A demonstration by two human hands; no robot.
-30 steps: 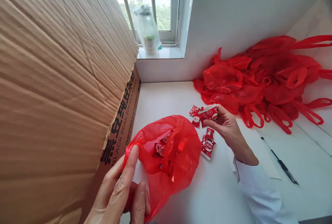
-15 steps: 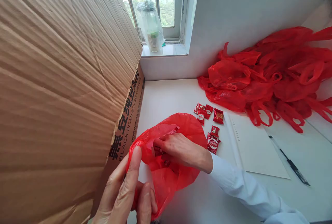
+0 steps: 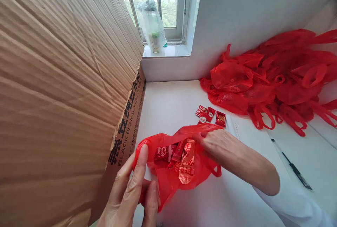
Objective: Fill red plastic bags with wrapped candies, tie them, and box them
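A thin red plastic bag [image 3: 204, 172] is held open above the white table. My left hand [image 3: 129, 192] pinches its left edge between thumb and fingers. Reaching in at the bag's right side is my right hand [image 3: 217, 142], its fingers hidden by red film, so their grip does not show. Inside lie a shiny red-and-gold wrapped candy [image 3: 186, 165], a narrow red packet [image 3: 179, 149] and a dark red candy [image 3: 161, 154] with white lettering. Just behind the bag, several loose red-wrapped candies [image 3: 220, 119] rest on the table.
A tall cardboard box [image 3: 65, 90] fills the left side. Many red plastic bags [image 3: 276, 83] are heaped against the wall at the back right. A white notebook [image 3: 252, 132] and a pen [image 3: 292, 165] lie at right. A bagged bottle [image 3: 154, 30] stands on the windowsill.
My right hand has moved from the bag's middle to its right side, uncovering the candies inside. The bag's mouth now faces me more, and its far edge covers some loose candies.
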